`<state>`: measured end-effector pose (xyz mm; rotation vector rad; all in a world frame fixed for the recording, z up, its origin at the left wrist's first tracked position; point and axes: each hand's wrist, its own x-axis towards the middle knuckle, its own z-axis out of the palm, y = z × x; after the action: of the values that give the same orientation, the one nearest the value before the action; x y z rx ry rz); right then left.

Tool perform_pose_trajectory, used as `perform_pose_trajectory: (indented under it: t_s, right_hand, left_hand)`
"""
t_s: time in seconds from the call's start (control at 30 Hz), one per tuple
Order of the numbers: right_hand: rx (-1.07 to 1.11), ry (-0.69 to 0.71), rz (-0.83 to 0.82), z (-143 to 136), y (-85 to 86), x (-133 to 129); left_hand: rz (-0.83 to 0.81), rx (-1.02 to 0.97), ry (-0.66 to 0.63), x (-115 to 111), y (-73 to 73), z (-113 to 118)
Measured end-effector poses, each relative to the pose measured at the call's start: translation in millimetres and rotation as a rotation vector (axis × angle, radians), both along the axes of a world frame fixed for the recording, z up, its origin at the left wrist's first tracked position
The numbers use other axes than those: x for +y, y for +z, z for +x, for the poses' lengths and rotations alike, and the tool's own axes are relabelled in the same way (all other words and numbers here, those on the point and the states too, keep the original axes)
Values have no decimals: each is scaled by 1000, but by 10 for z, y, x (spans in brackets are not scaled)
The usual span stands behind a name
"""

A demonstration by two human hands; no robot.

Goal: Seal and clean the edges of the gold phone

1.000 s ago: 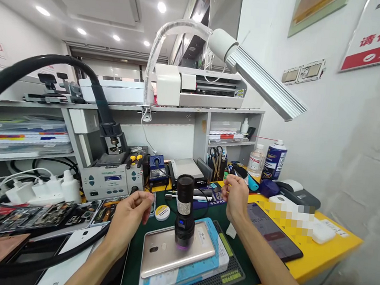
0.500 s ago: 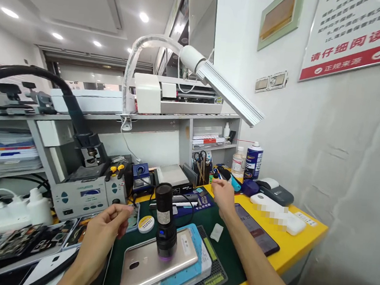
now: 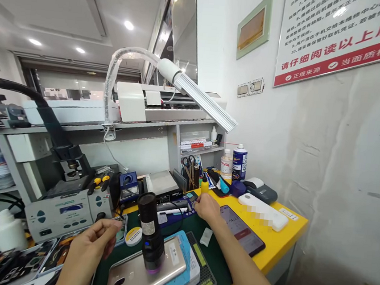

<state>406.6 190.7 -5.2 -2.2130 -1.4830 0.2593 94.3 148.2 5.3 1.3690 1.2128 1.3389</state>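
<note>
- Black torch (image 3: 150, 237) stands lens-down on the gold shell (image 3: 135, 272), its foot glowing purple; the shell lies on the blue box (image 3: 187, 264).
- The left hand (image 3: 91, 243) hangs left of the torch, fingers curled, thumb and fingertips close together — whether they pinch anything, one cannot tell.
- The right hand (image 3: 209, 208) is at the yellow bottle (image 3: 205, 186); its fingertips are hidden, so neither grip nor opening can be told.
- Good handling would probably keep both hands wide of the torch — it looks tall and narrow enough to tip — and pass around it, never over.
</note>
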Motion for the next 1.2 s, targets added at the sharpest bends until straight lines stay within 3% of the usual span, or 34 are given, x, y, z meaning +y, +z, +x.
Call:
perform_pose_trajectory:
  t_s: [0.47, 0.87, 1.2]
  right_hand:
    - [-186, -31, 19, -86, 47, 120]
    - [-209, 31, -44, -129, 83, 275]
    - [-105, 376, -173, 6, 169, 195]
  left_hand:
    - [-14, 9, -18, -63, 47, 29]
    - [25, -3, -27, -85, 90, 8]
    - [13, 35, -41, -83, 74, 36]
